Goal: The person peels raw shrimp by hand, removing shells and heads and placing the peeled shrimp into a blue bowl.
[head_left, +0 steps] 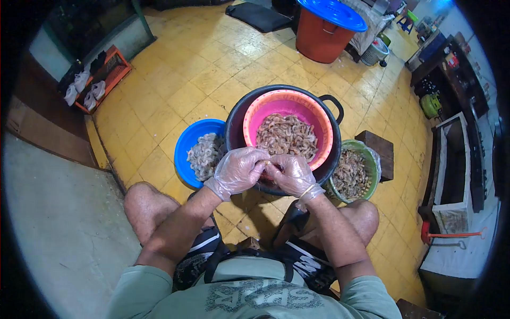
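While both wear thin, clear, crinkled plastic gloves, the left hand [238,170] and right hand [291,174] meet at mid-frame, fingers curled in narrow and pinching together on a small shrimp [264,166] between their fingertips; it is mostly hidden, so little of it can be made out. They hover over the near rim of a round black pot [234,127] with a loop handle, which sits on the yellow tiled floor [180,74]. Nested inside the pot is a pink plastic colander [319,119] with an orange rim, heaped with pale pinkish raw shrimp. Left of the pot, touching it, stands a smooth blue plastic bowl [186,143] holding greyish peeled shrimp. Right of the pot, a green basket [372,157] lined with clear plastic holds brownish shells. At the upper middle of the frame stands an orange bucket [319,40] under a blue lid [332,13].
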`<action>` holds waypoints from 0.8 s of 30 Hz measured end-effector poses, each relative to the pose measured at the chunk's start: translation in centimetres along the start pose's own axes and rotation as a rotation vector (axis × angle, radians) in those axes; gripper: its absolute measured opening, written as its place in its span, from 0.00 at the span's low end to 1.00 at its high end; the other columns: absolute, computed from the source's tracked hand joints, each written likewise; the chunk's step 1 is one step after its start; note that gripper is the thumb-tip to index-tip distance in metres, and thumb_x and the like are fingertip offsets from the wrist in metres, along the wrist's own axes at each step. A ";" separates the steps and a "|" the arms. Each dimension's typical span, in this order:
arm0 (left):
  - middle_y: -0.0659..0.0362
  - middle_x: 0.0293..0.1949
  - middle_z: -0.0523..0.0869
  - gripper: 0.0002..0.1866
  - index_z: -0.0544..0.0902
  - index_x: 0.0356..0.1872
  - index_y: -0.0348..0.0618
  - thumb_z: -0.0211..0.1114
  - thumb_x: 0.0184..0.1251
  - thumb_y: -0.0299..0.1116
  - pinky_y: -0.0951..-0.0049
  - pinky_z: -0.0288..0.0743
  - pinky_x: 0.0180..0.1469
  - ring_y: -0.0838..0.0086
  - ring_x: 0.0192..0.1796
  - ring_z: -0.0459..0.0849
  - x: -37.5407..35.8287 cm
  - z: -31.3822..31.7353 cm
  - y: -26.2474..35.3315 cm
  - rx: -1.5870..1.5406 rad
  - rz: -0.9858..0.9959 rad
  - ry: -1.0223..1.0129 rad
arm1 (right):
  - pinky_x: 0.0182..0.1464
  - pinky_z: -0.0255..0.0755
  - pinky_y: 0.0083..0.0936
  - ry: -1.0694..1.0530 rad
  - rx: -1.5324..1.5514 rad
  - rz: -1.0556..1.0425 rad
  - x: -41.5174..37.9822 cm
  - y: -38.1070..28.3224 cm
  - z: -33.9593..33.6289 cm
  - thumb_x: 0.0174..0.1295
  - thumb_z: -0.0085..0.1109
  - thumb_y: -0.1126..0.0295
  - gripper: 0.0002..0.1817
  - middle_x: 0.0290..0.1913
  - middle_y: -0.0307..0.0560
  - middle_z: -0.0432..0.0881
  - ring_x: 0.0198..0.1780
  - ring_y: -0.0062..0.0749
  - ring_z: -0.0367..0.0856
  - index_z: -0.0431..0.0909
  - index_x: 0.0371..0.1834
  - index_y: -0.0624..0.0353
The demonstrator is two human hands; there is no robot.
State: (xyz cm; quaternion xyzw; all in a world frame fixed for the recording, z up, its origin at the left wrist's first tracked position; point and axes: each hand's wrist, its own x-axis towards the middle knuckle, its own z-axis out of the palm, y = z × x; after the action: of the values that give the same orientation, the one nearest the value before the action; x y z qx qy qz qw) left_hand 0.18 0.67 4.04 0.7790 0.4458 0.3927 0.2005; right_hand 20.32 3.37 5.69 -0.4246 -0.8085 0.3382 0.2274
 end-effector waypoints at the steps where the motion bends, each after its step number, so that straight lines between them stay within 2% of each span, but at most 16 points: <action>1: 0.49 0.42 0.89 0.09 0.85 0.45 0.40 0.67 0.64 0.24 0.59 0.84 0.49 0.53 0.44 0.89 0.0 0.1 -0.1 0.010 0.010 -0.006 | 0.42 0.79 0.42 0.000 0.000 0.001 0.0 0.2 0.0 0.66 0.63 0.65 0.11 0.33 0.60 0.87 0.36 0.54 0.88 0.88 0.44 0.60; 4: 0.49 0.42 0.88 0.11 0.84 0.47 0.41 0.67 0.64 0.24 0.57 0.83 0.48 0.52 0.44 0.88 -0.1 0.2 -0.6 0.051 0.034 -0.026 | 0.41 0.79 0.41 -0.014 -0.041 -0.030 0.0 0.4 -0.2 0.66 0.64 0.65 0.12 0.34 0.59 0.87 0.35 0.51 0.88 0.88 0.44 0.60; 6: 0.50 0.43 0.88 0.10 0.85 0.46 0.41 0.67 0.64 0.25 0.58 0.84 0.48 0.54 0.44 0.88 -0.2 0.0 -0.6 0.096 -0.044 -0.024 | 0.45 0.79 0.49 -0.087 -0.021 0.099 0.1 0.4 -0.5 0.63 0.64 0.60 0.12 0.32 0.59 0.86 0.38 0.58 0.86 0.89 0.41 0.56; 7: 0.51 0.43 0.89 0.10 0.85 0.46 0.41 0.67 0.64 0.25 0.58 0.84 0.48 0.55 0.44 0.89 -0.2 -0.1 -0.5 0.142 -0.121 -0.021 | 0.45 0.79 0.49 -0.087 -0.021 0.100 0.1 0.3 -0.7 0.63 0.64 0.60 0.12 0.32 0.59 0.86 0.38 0.58 0.86 0.89 0.41 0.56; 8: 0.51 0.43 0.89 0.10 0.85 0.46 0.41 0.67 0.64 0.25 0.58 0.84 0.48 0.55 0.44 0.89 -0.3 0.0 -1.2 0.142 -0.121 -0.021 | 0.44 0.80 0.44 -0.133 -0.041 0.175 0.2 0.3 -0.8 0.64 0.65 0.61 0.13 0.35 0.58 0.88 0.38 0.53 0.88 0.89 0.45 0.57; 9: 0.53 0.45 0.89 0.10 0.85 0.48 0.41 0.67 0.67 0.26 0.60 0.84 0.47 0.60 0.43 0.89 -0.2 -0.1 -1.9 -0.095 -0.329 0.030 | 0.44 0.80 0.39 -0.179 -0.061 0.250 0.2 0.3 -1.0 0.65 0.66 0.62 0.15 0.38 0.57 0.89 0.39 0.49 0.90 0.88 0.49 0.58; 10: 0.54 0.47 0.90 0.10 0.84 0.50 0.40 0.66 0.69 0.27 0.62 0.84 0.45 0.64 0.43 0.90 -0.2 -0.1 -2.5 -0.334 -0.535 0.082 | 0.44 0.80 0.39 -0.179 -0.060 0.250 0.2 0.5 -0.9 0.65 0.66 0.62 0.15 0.38 0.57 0.89 0.39 0.49 0.90 0.88 0.49 0.58; 11: 0.54 0.47 0.90 0.10 0.84 0.50 0.40 0.66 0.69 0.27 0.62 0.84 0.45 0.64 0.43 0.90 -0.4 0.1 -2.9 -0.333 -0.535 0.082 | 0.46 0.80 0.38 -0.183 -0.104 0.151 0.0 0.7 -0.8 0.65 0.66 0.61 0.16 0.39 0.57 0.89 0.40 0.47 0.90 0.87 0.51 0.58; 12: 0.56 0.49 0.89 0.11 0.84 0.53 0.40 0.66 0.71 0.27 0.65 0.84 0.44 0.69 0.43 0.89 -0.3 -0.2 -2.6 -0.575 -0.653 0.136 | 0.47 0.80 0.37 -0.186 -0.148 0.052 -0.1 1.0 -0.6 0.66 0.66 0.61 0.17 0.40 0.58 0.89 0.42 0.45 0.90 0.87 0.53 0.58; 13: 0.58 0.50 0.89 0.13 0.83 0.56 0.39 0.66 0.73 0.28 0.68 0.83 0.43 0.74 0.43 0.88 -0.2 -0.4 -2.5 -0.817 -0.767 0.191 | 0.47 0.80 0.37 -0.185 -0.148 0.051 -0.1 1.3 -0.4 0.66 0.66 0.61 0.17 0.40 0.58 0.89 0.42 0.45 0.90 0.87 0.53 0.58; 14: 0.62 0.48 0.88 0.17 0.80 0.61 0.41 0.66 0.75 0.29 0.79 0.80 0.36 0.82 0.44 0.85 -0.4 -0.3 -2.7 -0.865 -0.759 0.163 | 0.48 0.79 0.38 -0.201 -0.180 0.037 0.0 1.7 -0.1 0.67 0.65 0.61 0.17 0.41 0.59 0.89 0.43 0.45 0.90 0.86 0.54 0.59; 16: 0.62 0.47 0.88 0.18 0.79 0.62 0.41 0.67 0.75 0.29 0.79 0.80 0.37 0.82 0.44 0.85 -0.7 0.4 -2.6 -0.910 -0.719 0.179 | 0.49 0.79 0.38 -0.218 -0.212 0.021 0.2 1.2 -0.1 0.68 0.64 0.60 0.18 0.42 0.60 0.88 0.45 0.46 0.89 0.85 0.55 0.60; 18: 0.62 0.47 0.88 0.22 0.76 0.66 0.41 0.67 0.74 0.31 0.80 0.77 0.40 0.82 0.44 0.84 -1.0 1.2 -2.1 -0.969 -0.673 0.165 | 0.49 0.79 0.40 -0.026 0.152 0.049 0.3 0.2 -0.4 0.70 0.61 0.62 0.15 0.41 0.60 0.88 0.43 0.51 0.88 0.86 0.51 0.61; 21: 0.61 0.48 0.88 0.22 0.76 0.66 0.41 0.67 0.74 0.31 0.79 0.79 0.41 0.80 0.46 0.85 -1.4 2.0 -1.3 -1.051 -0.679 0.128 | 0.47 0.78 0.40 -0.059 0.189 0.017 0.5 -0.7 -0.1 0.71 0.59 0.63 0.14 0.39 0.60 0.88 0.41 0.53 0.87 0.86 0.49 0.61; 22: 0.59 0.49 0.87 0.20 0.76 0.64 0.40 0.67 0.74 0.28 0.77 0.81 0.43 0.78 0.47 0.86 -1.3 2.4 -1.1 -1.057 -0.702 0.171 | 0.44 0.78 0.38 0.017 0.129 -0.065 0.2 -0.9 0.2 0.71 0.59 0.65 0.12 0.36 0.60 0.86 0.37 0.50 0.86 0.86 0.45 0.62; 24: 0.59 0.49 0.86 0.19 0.77 0.63 0.39 0.66 0.74 0.27 0.76 0.82 0.45 0.77 0.47 0.86 -1.4 2.7 -1.4 -1.076 -0.708 0.185 | 0.42 0.77 0.39 0.015 0.119 -0.033 0.1 -0.6 0.7 0.70 0.59 0.65 0.12 0.35 0.60 0.86 0.36 0.50 0.86 0.87 0.43 0.62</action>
State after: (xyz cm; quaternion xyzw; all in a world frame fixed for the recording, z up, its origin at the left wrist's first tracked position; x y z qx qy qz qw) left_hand 1.09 0.32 0.85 0.3389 0.4321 0.5366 0.6408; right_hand 19.47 2.94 5.67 -0.3997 -0.7919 0.3787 0.2640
